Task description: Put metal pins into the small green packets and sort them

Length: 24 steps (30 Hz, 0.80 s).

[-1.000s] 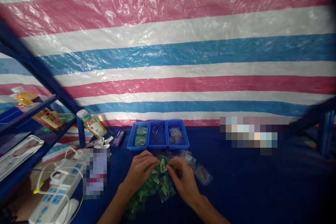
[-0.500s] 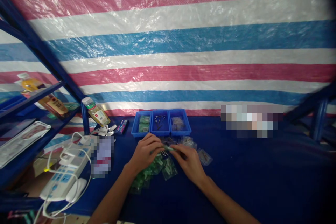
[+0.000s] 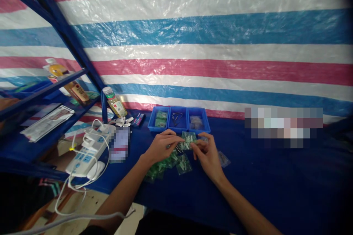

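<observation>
My left hand [image 3: 162, 147] and my right hand [image 3: 206, 152] meet just below a blue three-compartment tray [image 3: 179, 130], pinching a small green-tinted plastic packet [image 3: 189, 140] between their fingertips. Small loose metal pins [image 3: 178, 148] lie under my left fingers. A heap of green packets [image 3: 161, 165] lies below the hands, with a single packet [image 3: 184, 164] to its right. The tray holds green packets [image 3: 161, 118] on the left, dark metal pins [image 3: 175, 118] in the middle and a transparent bag [image 3: 196, 122] on the right.
A transparent packet [image 3: 224, 159] lies right of my right hand on the dark blue table cover [image 3: 261, 169]. To the left stand a white power strip [image 3: 86, 158] with cables, a bottle [image 3: 115, 102] and a small box [image 3: 138, 119]. A blue shelf [image 3: 52, 99] stands further left, before a striped tarpaulin [image 3: 220, 51].
The view has tilted and shifted, so the table sits higher and the shelf shows more. My hands have come closer together nearer the tray, now both pinching the green packet.
</observation>
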Each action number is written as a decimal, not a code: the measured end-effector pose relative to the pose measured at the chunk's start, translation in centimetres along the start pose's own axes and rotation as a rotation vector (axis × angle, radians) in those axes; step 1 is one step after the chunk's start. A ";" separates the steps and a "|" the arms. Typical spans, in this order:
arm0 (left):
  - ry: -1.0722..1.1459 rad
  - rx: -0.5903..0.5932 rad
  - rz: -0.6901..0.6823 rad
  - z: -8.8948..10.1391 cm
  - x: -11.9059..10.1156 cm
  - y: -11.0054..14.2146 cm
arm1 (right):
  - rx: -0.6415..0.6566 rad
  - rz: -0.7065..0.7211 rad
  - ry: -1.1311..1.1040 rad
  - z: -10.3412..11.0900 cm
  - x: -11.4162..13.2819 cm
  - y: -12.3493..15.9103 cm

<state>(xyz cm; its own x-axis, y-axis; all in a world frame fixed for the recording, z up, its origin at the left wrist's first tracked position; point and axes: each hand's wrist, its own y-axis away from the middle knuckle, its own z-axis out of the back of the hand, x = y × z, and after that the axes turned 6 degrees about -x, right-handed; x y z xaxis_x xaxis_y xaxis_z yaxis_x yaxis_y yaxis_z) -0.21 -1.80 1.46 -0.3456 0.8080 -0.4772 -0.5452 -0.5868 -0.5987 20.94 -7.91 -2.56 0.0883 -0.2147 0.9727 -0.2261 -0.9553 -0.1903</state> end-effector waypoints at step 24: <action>0.001 0.058 -0.041 -0.1 0.1 -0.8 | 0.031 0.024 0.126 0.4 0.6 -0.4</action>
<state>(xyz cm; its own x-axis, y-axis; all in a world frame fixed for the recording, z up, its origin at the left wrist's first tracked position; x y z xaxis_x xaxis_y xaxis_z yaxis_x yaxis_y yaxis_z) 0.23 -1.28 1.86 -0.3213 0.8314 -0.4534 -0.6020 -0.5489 -0.5799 21.45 -7.74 -1.99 -0.0394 -0.2120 0.9765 -0.1969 -0.9564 -0.2156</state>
